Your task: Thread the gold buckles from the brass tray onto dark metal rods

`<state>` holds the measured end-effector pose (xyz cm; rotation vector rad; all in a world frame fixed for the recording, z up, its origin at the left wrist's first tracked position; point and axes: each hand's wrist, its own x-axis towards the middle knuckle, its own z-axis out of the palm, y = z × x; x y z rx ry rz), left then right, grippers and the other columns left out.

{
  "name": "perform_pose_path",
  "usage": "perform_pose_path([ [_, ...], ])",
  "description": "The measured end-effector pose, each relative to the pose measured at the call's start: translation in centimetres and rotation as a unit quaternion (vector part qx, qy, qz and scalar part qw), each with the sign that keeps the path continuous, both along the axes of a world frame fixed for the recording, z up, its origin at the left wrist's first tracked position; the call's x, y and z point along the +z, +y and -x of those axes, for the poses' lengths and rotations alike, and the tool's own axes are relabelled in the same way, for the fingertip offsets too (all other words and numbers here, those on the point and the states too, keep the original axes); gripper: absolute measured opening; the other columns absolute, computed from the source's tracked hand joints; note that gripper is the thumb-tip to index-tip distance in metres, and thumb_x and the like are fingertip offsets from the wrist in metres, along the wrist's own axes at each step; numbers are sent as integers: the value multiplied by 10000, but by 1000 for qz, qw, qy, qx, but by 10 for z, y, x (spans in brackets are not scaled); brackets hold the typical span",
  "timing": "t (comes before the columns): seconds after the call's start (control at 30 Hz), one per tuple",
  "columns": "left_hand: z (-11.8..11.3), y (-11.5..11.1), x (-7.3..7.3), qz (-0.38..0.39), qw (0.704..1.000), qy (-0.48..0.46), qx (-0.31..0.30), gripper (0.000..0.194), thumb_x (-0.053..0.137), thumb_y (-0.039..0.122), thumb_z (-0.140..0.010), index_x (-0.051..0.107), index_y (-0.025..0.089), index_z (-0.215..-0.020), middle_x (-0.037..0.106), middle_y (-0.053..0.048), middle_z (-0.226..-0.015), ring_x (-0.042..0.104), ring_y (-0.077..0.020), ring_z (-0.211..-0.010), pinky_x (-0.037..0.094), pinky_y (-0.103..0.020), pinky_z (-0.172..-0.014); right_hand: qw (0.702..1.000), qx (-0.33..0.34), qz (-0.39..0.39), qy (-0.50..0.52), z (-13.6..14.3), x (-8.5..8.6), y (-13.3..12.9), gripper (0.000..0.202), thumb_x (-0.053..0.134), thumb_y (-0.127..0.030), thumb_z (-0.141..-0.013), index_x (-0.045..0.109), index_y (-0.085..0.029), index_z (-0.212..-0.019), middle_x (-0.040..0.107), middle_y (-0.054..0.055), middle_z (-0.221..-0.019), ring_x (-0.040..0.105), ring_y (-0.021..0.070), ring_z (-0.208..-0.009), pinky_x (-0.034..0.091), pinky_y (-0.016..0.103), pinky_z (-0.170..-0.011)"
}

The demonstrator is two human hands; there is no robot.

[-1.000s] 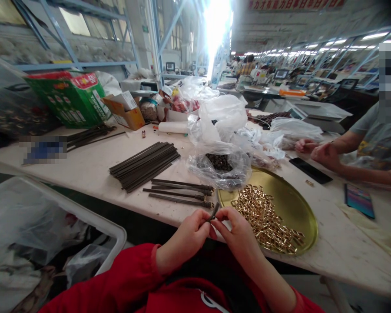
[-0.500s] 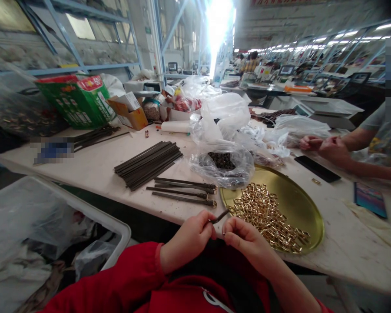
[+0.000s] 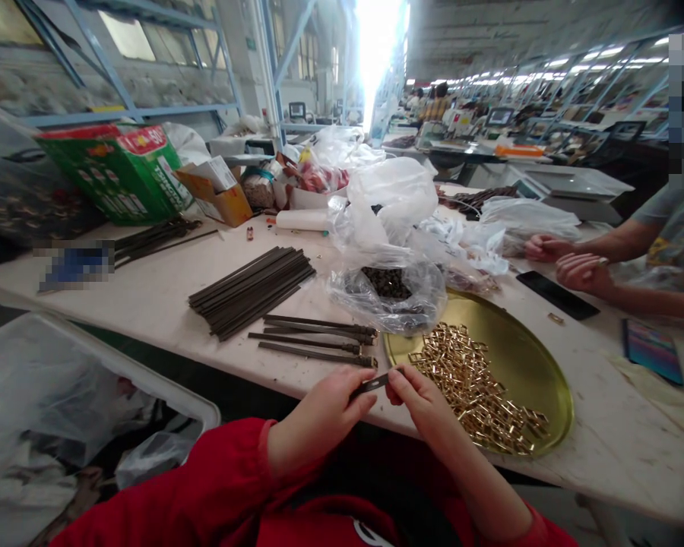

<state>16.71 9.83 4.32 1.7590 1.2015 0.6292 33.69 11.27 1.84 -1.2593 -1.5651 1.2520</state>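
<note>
Between my hands a dark strap (image 3: 372, 385) with a small slot is stretched out near the table's front edge. My left hand (image 3: 326, 414) grips its left part, and my right hand (image 3: 425, 406) pinches its right end. Just beyond my hands lie several straps with buckle ends (image 3: 319, 339). A larger bundle of plain dark strips (image 3: 254, 292) rests behind them to the left. Gold buckles (image 3: 467, 380) are heaped on a round gold tray (image 3: 539, 365) to the right of my right hand. An open plastic bag (image 3: 387, 285) of small dark pieces sits behind the tray.
At the right, another person's hands (image 3: 584, 270) rest near a black phone-like slab (image 3: 557, 295) and a device with a blue screen (image 3: 653, 351). A green box (image 3: 122, 178) stands at the back left. A white bin (image 3: 205, 410) with plastic bags is at the lower left.
My right hand has moved up and left to the strap's end, and the strap now lies straighter between both hands. One of the other person's hands has opened slightly.
</note>
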Motion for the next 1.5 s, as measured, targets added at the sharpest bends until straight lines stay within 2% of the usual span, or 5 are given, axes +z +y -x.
perform_pose_path([
  [0.17, 3, 23, 10, 265, 954, -140, 21, 104, 429, 262, -759, 455, 165, -786, 455, 64, -550, 403, -63, -410, 329, -172, -417, 998, 40, 39, 15, 2, 2, 18, 402, 436, -560, -800, 486, -198, -630, 482, -19, -564, 481, 127, -554, 418, 244, -531],
  [0.77, 21, 81, -69, 252, 932, -237, 113, 448, 577, 597, -617, 393, 200, -712, 298, 111, -397, 179, -40, -373, 82, -183, -406, 903, -90, -175, -383, 8, -17, 216, 156, 585, -86, -692, 603, -179, -817, 602, 59, -906, 598, 187, -791, 444, 285, -708],
  [1.1, 29, 72, -24, 146, 976, -138, 89, 219, 464, 407, -719, 414, 193, -730, 396, 89, -432, 258, -69, -386, 188, -192, -408, 961, -130, -149, -195, -17, -17, 193, 58, 593, -218, -699, 565, -169, -712, 590, 51, -789, 563, 189, -792, 433, 329, -761],
  [1.3, 25, 57, 14, 78, 985, -124, 96, 189, 445, 356, -735, 462, 169, -758, 401, 82, -483, 345, -81, -450, 282, -200, -458, 993, -97, -48, 38, -14, 2, 118, 383, 514, -522, -761, 579, -169, -894, 659, 58, -784, 602, 149, -635, 506, 309, -625],
  [1.5, 8, 47, 17, 4, 995, -67, 74, 169, 465, 328, -771, 485, 169, -717, 437, 68, -557, 384, -78, -498, 298, -195, -482, 918, -68, 171, 352, -1, 15, 38, 314, 767, -334, -615, 662, -204, -881, 676, 7, -786, 588, 83, -601, 495, 214, -619],
])
